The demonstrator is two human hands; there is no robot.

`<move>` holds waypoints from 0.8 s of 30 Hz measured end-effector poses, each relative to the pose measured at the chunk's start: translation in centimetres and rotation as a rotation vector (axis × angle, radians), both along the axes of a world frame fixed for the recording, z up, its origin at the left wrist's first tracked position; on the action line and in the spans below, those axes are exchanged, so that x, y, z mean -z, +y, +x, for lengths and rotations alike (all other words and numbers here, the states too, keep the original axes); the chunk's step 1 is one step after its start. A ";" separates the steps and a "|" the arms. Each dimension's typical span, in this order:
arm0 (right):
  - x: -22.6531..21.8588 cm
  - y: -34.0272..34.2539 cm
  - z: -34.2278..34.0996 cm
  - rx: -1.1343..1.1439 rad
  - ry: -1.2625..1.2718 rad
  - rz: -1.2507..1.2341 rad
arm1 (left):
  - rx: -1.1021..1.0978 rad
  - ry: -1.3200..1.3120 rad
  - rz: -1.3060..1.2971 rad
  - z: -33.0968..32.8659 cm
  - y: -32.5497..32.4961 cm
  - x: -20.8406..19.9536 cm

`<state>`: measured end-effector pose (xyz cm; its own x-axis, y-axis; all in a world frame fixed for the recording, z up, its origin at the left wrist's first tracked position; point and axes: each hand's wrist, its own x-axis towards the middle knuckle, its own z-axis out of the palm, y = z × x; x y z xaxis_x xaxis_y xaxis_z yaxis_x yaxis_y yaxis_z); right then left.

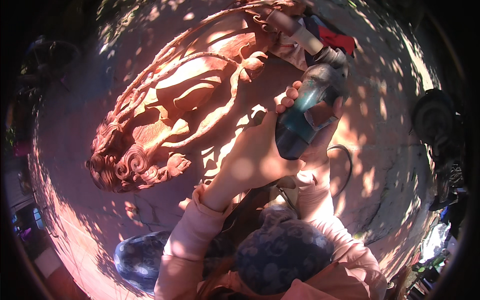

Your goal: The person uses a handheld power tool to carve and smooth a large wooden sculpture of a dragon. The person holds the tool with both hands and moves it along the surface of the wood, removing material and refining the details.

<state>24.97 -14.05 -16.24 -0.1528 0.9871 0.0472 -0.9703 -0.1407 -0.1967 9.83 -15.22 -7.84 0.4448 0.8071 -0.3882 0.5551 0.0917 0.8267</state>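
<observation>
Head view: both forearms enter from the lower edge in pink sleeves [192, 235] and converge on a power tool [300, 117] with a teal and dark body. The left hand [262, 150] reaches diagonally up and to the right, wrist exposed beyond its cuff, and bears against the left side and rear end of the body. The right hand [320, 147] rises more steeply and supports the body from the right, thumb extended along that side. Both hands are closed around the tool; the curled fingertips [287, 100] at its left edge cannot be assigned to either hand with certainty. The tool points toward the upper edge, its grey metal head [325, 72] uppermost. A pale cylinder [306, 39] extends from the head, up and to the left, near the upper right end of a reddish-brown carved piece [200, 90]. Contact between cylinder and carving cannot be determined. The carving lies left of the hands; a dark cable [348, 172] curves at right
</observation>
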 end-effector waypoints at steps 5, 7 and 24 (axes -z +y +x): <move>-1.2 -2.4 3.6 0.138 -0.179 -0.044 | 0.034 -0.239 -0.030 3.2 -1.4 2.2; -0.7 -2.5 3.8 0.161 -0.226 -0.076 | 0.004 -0.258 0.006 3.9 -2.3 3.1; 1.4 -5.2 4.8 0.093 -0.376 -0.061 | -0.139 -0.378 0.022 5.6 -5.2 6.2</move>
<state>29.72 -19.24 -17.62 -0.0576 0.9969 -0.0543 -0.8411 -0.0778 -0.5352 15.42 -20.45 -14.06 0.4392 0.8758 -0.2003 0.1952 0.1246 0.9728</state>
